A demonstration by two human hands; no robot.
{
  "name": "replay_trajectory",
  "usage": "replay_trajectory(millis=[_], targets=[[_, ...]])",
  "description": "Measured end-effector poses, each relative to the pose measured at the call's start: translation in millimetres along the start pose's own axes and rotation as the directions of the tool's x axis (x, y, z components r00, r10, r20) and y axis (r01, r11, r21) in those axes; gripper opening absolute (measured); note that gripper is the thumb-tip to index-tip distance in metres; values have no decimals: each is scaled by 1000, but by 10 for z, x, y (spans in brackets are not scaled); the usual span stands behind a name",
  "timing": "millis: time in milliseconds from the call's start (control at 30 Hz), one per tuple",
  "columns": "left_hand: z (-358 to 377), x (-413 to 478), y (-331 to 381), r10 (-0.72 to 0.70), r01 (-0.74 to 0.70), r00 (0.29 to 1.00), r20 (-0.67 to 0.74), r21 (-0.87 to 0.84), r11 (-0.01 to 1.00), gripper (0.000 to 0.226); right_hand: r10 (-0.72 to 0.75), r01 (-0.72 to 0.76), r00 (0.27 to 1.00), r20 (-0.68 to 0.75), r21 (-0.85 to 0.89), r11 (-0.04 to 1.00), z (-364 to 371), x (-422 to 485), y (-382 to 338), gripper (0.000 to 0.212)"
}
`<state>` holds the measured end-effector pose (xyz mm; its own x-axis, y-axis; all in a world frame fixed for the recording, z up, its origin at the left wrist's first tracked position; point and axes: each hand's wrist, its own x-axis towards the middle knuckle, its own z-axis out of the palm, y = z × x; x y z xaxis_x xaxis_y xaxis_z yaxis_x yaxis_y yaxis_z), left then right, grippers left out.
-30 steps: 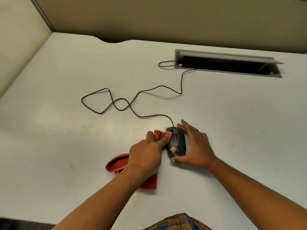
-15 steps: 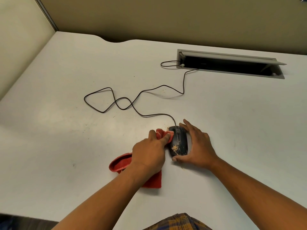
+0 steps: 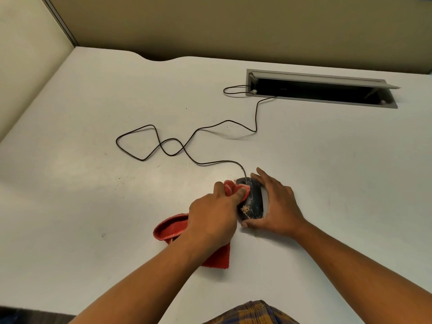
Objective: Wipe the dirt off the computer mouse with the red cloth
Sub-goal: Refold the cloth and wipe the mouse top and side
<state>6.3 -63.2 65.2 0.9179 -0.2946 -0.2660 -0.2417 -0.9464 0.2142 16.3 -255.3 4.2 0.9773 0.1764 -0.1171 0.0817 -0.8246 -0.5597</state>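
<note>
1. Near the front middle of the white bench (image 3: 93, 206), a black computer mouse (image 3: 253, 202) lies between two bare hands, with beige partition walls (image 3: 210, 24) behind and to the left of the bench.
2. Behind and to the right, a grey cable tray (image 3: 322, 100) is sunk into the bench with its flap raised; it lies well apart from the mouse.
3. A thin black cord (image 3: 163, 146) runs from the mouse's far end, loops and crosses itself on the bare bench, then reaches the tray.
4. Plaid fabric (image 3: 252, 314) shows at the lower edge.
5. The mouse's long axis runs roughly away from the person, cord end farthest, near end tilted slightly to the right.
6. Its shell is smooth, dark and rounded, with tan crumbly dirt (image 3: 246, 210) on the near left part.
7. The left hand (image 3: 210, 220) is closed around a red cloth (image 3: 170, 228), pressing a bunched fold against the mouse's far left side; the fluffy cloth trails out beneath the wrist.
8. The right hand (image 3: 278, 206) cups the mouse's right side, thumb at its near end, fingers curled by the far end.
</note>
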Motion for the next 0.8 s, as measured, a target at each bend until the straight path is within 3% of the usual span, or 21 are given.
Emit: replay_trajectory(millis=[133, 367, 567, 800], targets=[[87, -214, 41, 125, -125, 992, -13, 17, 992, 51, -1, 1, 1000, -16, 2, 1000, 13, -1, 3, 133], [107, -177, 36, -29, 29, 999, -35, 12, 999, 57, 4, -4, 1000, -3, 5, 1000, 3, -9, -7, 139], [180, -371, 51, 93, -94, 994, -55, -16, 995, 50, 1, -1, 1000, -21, -1, 1000, 6, -8, -8, 133], [237, -286, -40, -62, 61, 997, -38, -31, 998, 57, -17, 17, 1000, 3, -50, 999, -28, -19, -14, 139]])
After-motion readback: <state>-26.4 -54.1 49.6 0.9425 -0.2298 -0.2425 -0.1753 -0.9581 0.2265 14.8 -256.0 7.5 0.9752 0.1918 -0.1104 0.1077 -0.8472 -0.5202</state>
